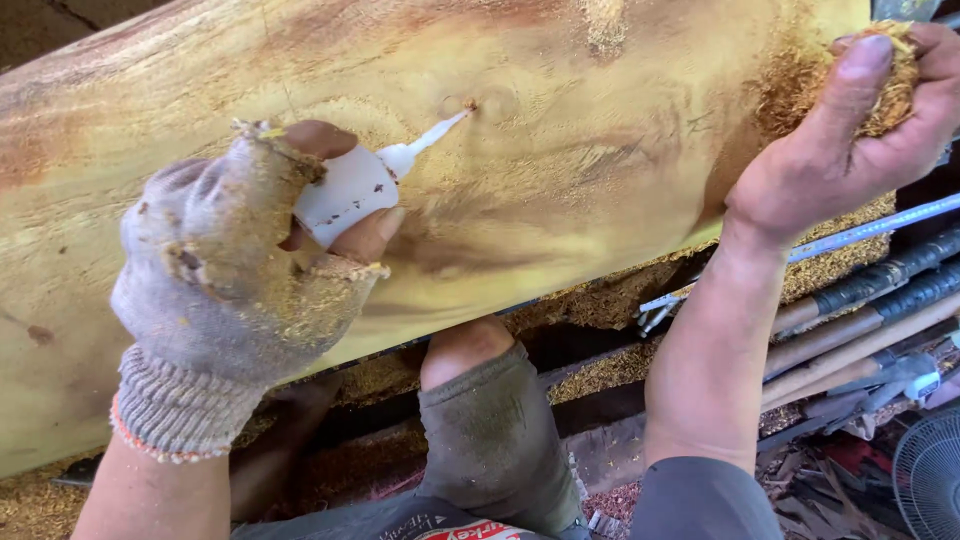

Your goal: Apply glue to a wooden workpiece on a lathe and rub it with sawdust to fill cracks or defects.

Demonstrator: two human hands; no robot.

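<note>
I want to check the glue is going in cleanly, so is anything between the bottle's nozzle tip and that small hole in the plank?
Nothing visible does. The left hand holds the white bottle, and its nozzle tip points at the small hole in the plank, with only bare wood around it. The right hand holds sawdust well aside.

One view only, from a camera worn on the person's head. It looks steeply down and slightly forward, over the person's own forearms and knee [478, 400]. Very close range: the pale wooden slab [560, 190] fills the upper two thirds of the frame, running off the left, top and right edges. Left hand [235, 290] sits left of centre, right hand [850, 120] at the top right corner. Lower right shows a strip of ground-level clutter: poles [860, 330] and a fan grille [930, 475], further off. No second view to share ground with
</note>
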